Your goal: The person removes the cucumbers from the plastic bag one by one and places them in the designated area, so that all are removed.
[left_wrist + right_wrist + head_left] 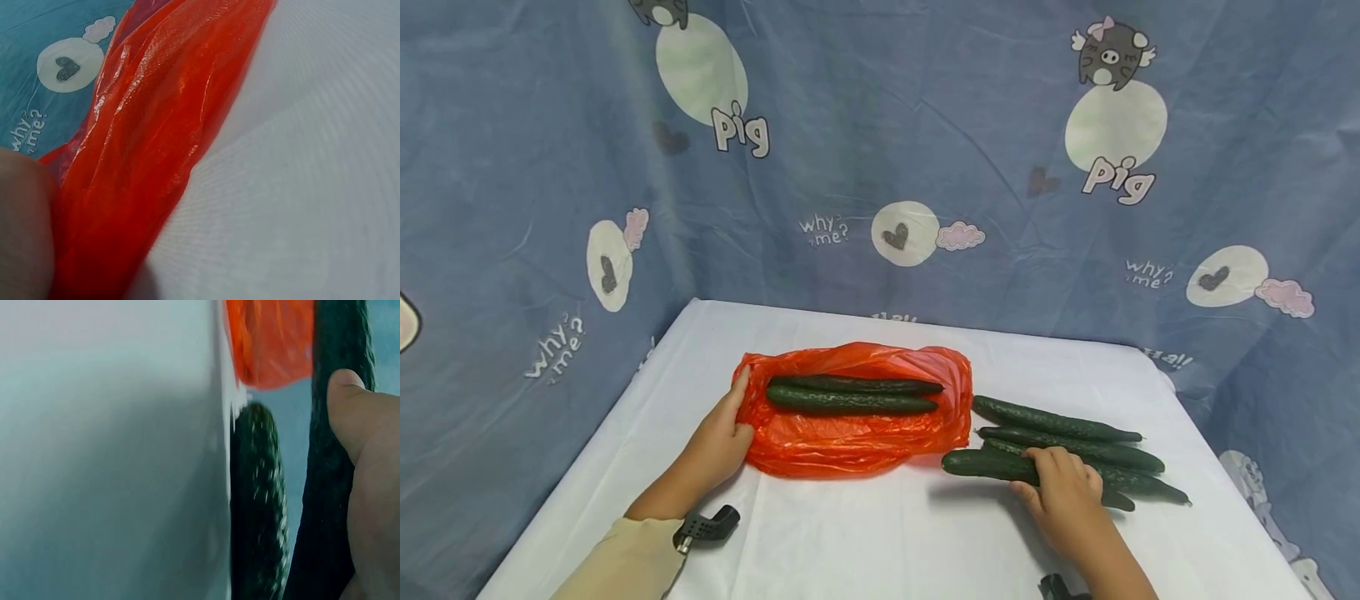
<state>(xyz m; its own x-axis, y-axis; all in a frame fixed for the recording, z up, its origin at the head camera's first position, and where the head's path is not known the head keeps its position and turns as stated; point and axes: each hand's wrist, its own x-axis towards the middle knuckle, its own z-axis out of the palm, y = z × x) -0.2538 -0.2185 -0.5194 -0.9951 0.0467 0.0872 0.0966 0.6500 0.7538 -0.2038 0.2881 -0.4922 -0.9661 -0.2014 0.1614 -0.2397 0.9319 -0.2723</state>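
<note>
A red plastic bag (842,454) lies spread on the table, its mouth facing up. Two dark green cucumbers (852,403) rest side by side in it. My left hand (718,437) holds the bag's left edge; in the left wrist view the red film (150,125) runs along beside that hand. My right hand (1070,504) grips another cucumber (988,464), raised a little over the table and casting a shadow. In the right wrist view the thumb lies along this held cucumber (328,487), with a second cucumber (257,500) below it on the table.
Several loose cucumbers (1060,421) lie in a bunch right of the bag, partly under my right hand. A white cloth (850,542) covers the table. Blue printed fabric (880,158) hangs behind and at both sides.
</note>
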